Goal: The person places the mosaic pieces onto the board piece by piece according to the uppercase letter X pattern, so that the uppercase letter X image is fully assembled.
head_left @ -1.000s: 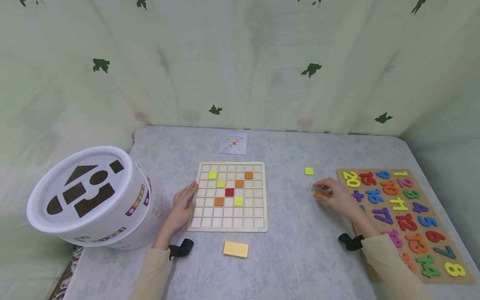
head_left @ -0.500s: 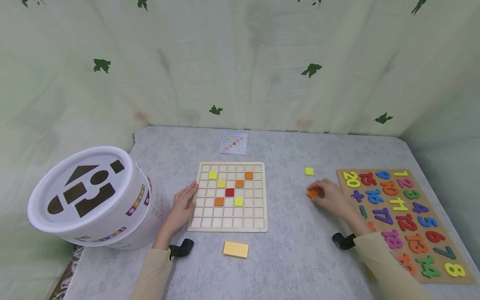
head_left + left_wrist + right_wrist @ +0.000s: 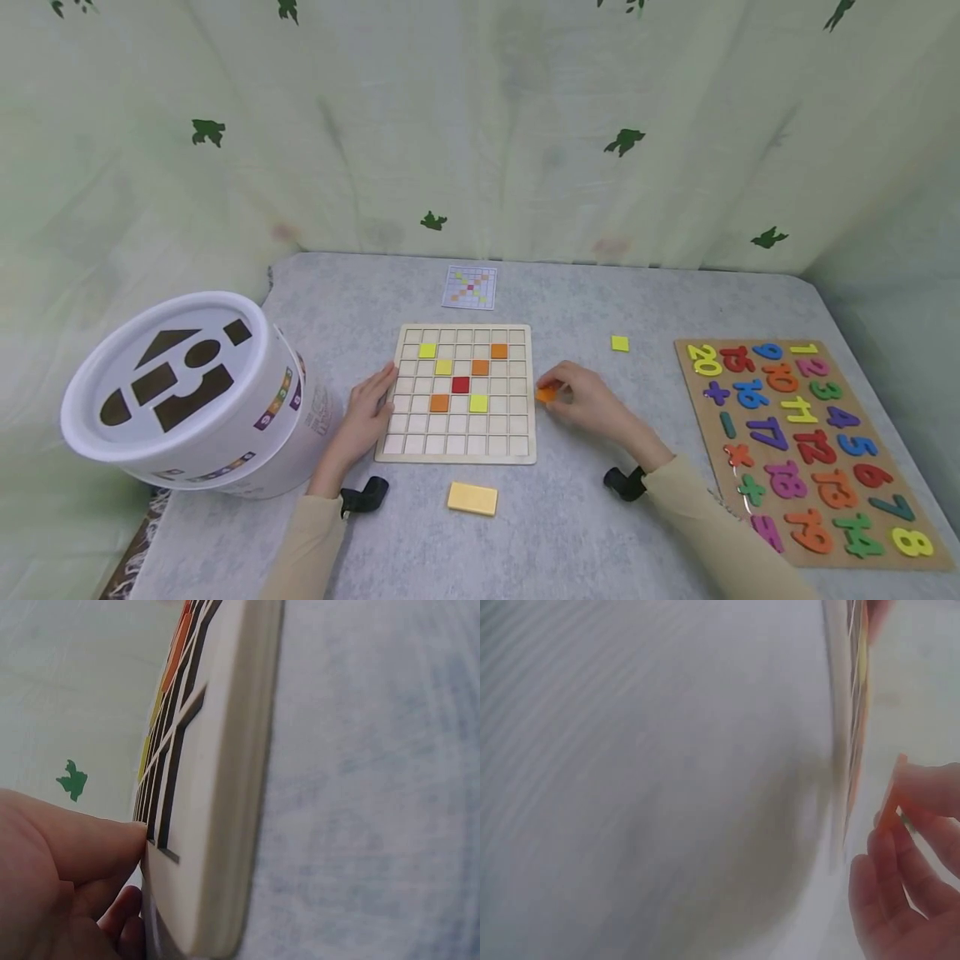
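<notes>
Seen from the head camera, the right hand [image 3: 588,400] pinches a small orange tile [image 3: 547,395] between thumb and fingertips, just beside the right edge of the wooden grid board [image 3: 456,456], level with its middle rows. The left hand [image 3: 367,408] lies with straight, relaxed fingers against the board's left edge. On the board sit seven tiles: three yellow, three orange and one red tile [image 3: 461,385] at the centre of the pattern. A printed pattern card [image 3: 468,287] lies behind the board, a loose yellow tile [image 3: 619,343] lies to its right on the grey table [image 3: 585,517], and a larger yellow block [image 3: 472,498] lies in front of it. A white bucket [image 3: 187,392] with a shape-sorter lid stands tilted at the left; a number puzzle board [image 3: 686,367] with coloured numerals lies at the right.

Left wrist view: the fingers [image 3: 82,844] of the left hand touch the board's side wall [image 3: 225,795], extended rather than curled; the grid grooves and coloured tiles appear edge-on.

Right wrist view, blurred: the fingertips [image 3: 922,787] of the right hand grip the orange tile [image 3: 891,801] edge-on, close to the board's edge [image 3: 838,735] but apart from it.
</notes>
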Available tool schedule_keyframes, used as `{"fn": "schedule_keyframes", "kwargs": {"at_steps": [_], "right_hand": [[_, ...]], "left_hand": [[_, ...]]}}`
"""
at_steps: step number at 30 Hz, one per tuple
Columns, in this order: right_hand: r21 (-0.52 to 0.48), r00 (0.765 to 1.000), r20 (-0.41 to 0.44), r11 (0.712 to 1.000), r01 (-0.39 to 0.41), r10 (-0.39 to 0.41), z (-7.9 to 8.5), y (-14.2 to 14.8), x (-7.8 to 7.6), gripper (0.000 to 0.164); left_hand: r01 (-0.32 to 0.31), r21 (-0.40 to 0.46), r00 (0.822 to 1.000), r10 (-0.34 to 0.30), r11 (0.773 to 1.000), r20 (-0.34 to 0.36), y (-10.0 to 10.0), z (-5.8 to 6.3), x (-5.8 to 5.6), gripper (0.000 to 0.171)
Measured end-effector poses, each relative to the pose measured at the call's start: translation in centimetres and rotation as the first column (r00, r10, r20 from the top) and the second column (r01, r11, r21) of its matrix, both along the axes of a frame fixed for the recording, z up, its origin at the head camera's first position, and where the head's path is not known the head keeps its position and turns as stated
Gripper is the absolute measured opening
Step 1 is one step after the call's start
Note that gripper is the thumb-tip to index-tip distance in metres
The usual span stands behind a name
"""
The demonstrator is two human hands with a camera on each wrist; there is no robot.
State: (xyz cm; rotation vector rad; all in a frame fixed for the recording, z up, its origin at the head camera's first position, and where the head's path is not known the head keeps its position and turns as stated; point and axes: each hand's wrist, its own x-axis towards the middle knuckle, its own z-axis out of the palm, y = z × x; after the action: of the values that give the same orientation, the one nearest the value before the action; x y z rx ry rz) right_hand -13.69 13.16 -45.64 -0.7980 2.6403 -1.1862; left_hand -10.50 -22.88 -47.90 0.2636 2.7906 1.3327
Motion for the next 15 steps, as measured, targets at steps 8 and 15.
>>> {"fn": "schedule_keyframes", "kwargs": {"at_steps": [8, 15], "right_hand": [[-0.007, 0.989, 0.026, 0.990, -0.144, 0.144, 1.1, -6.2, 0.2, 0.024], [0.036, 0.961, -0.027, 0.961, -0.273, 0.274, 1.6, -10.4, 0.0, 0.021]], "left_hand": [[-0.007, -0.007, 1.000, 0.008, 1.000, 0.030, 0.0, 0.0, 0.0, 0.053], [-0.007, -0.007, 0.999, 0.007, 1.000, 0.038, -0.1, -0.2, -0.2, 0.054]]}}
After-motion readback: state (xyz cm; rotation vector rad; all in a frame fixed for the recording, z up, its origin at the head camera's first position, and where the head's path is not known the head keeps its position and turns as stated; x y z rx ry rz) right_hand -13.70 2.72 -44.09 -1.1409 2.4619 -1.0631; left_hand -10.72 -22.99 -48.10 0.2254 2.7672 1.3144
